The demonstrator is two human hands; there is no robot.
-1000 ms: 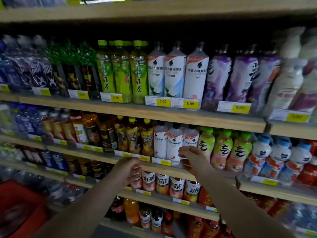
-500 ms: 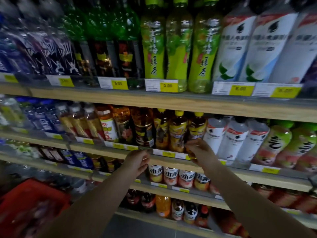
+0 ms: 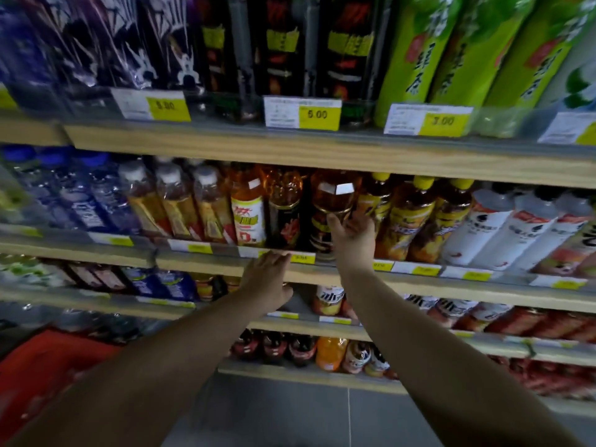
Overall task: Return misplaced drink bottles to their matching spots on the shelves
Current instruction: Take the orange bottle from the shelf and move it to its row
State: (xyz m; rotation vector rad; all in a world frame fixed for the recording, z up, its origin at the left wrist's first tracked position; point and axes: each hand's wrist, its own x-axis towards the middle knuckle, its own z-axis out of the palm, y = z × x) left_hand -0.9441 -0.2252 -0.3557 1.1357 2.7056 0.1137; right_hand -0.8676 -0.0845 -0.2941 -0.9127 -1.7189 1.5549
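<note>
The middle shelf (image 3: 193, 269) carries a long row of upright bottles, and the coming move turns on one of them near the middle of this row. It is the amber bottle (image 3: 333, 196) with a dark label. It stands in the front line, directly ahead of the right fingers (image 3: 333, 222) and reaching a little above them. Its long axis is upright, with the top leaning slightly toward the person.

Just to the left of the fingers stands a similar dark-labelled bottle (image 3: 283, 201). Just to the right of them begin the yellow-capped bottles (image 3: 416, 214). So the slot looks like the matching place for this bottle, I think, and any move in or out must go straight along the arm, because the neighbours touch it on both sides.

The right hand (image 3: 353, 240) is the nearer one. It holds the bottle low on the body, with the thumb on the left side and the other fingers curled round the right side.

The left hand (image 3: 266, 280) is lower and further from the bottle. Its fingers (image 3: 280, 258) are straight and hold nothing; the tips reach the front edge of the shelf beside a yellow price tag (image 3: 303, 258).
</note>
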